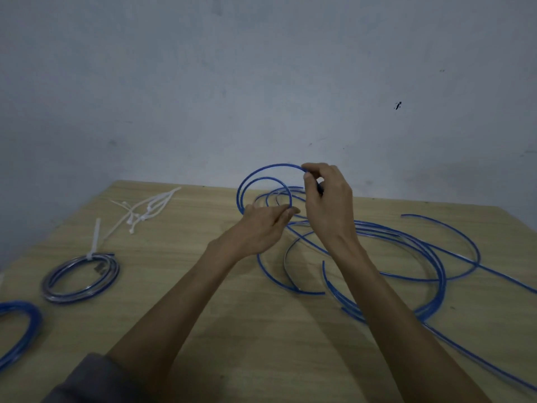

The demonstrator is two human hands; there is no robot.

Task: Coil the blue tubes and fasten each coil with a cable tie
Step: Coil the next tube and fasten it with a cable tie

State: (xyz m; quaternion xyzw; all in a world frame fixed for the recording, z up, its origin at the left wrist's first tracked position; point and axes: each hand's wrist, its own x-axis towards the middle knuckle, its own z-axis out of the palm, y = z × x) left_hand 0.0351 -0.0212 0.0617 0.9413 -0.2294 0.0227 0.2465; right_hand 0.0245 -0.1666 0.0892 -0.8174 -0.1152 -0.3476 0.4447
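Note:
Above the wooden table (247,330), a blue tube (261,171) curves in two raised loops between my hands. My right hand (328,199) pinches its upper end between thumb and fingers. My left hand (261,225) holds the inner loop's end at its fingertips. More loose blue tubing (406,257) sprawls over the table's right half. A finished coil (81,279), fastened with a white cable tie (94,242), lies at the left. Another blue coil (17,327) lies at the far left edge, partly out of view.
A small pile of white cable ties (145,210) lies at the table's back left. A grey-blue wall (261,82) stands right behind the table. Loose tube runs off the table's right edge. A grey sleeve (87,379) shows at the bottom left.

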